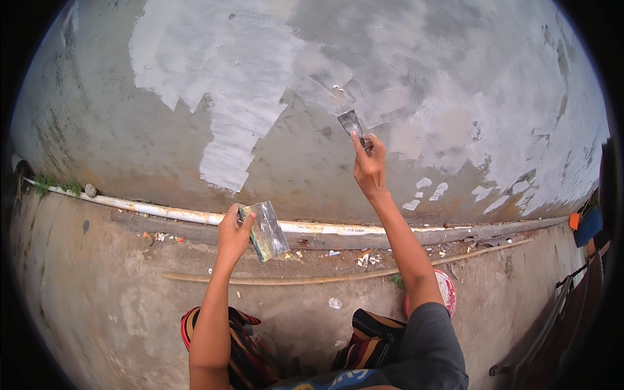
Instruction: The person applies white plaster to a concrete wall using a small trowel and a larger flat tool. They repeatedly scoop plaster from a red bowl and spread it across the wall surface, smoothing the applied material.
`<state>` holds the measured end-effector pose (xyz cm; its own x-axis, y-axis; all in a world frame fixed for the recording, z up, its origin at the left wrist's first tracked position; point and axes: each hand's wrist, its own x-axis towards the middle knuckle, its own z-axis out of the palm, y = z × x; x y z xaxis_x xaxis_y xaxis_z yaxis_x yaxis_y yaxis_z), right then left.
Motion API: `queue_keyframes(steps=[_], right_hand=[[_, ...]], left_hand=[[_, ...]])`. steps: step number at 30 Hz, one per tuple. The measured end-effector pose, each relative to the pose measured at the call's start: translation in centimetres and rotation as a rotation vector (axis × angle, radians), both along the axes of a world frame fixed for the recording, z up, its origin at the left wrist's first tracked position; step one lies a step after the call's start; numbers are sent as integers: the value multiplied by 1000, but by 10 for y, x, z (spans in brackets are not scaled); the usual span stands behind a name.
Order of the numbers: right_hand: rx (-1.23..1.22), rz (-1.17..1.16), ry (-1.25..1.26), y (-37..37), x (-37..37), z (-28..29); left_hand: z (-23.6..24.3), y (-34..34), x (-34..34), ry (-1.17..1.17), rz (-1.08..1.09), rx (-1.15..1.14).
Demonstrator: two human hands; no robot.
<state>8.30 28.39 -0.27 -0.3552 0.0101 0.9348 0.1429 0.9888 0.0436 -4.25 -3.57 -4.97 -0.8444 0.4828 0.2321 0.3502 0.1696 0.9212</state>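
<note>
My right hand (369, 162) grips a dark, flat putty knife (348, 123), raised against the grey concrete wall (286, 156) beside patchy white plaster (188, 52). Lower and to the left, my left hand (234, 231) is closed on the edge of a flat rectangular metal plate (270, 229), smeared with a pale substance and held out in front of the wall's foot. Whether the knife's blade touches the wall is unclear.
A white pipe (149, 208) runs along the wall's base above a wooden pole (312, 279) and litter on the concrete ground (110, 273). A red-rimmed bucket (447, 286) sits behind my right forearm. Blue and orange items (588, 227) stand at far right.
</note>
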Motion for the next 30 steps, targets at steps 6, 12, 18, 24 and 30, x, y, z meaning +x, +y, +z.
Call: queue_keyframes(steps=[6,12,18,24,30], right_hand=[[-35,-119,-68,27,-7,-35],[-586,138,-225,-21,52,-56],[-1818,1101,-340,-104,56,5],[-1799,1112,-334,-138,26,-12],[-1396,849,-345,-159,9,2]], left_hand=[[29,0,26,-100,-21,69],[28,-5,26,-247,-134,26],[28,25,50,-391,-334,110],[30,47,75,-514,-461,292],[26,52,71,-668,-392,441]])
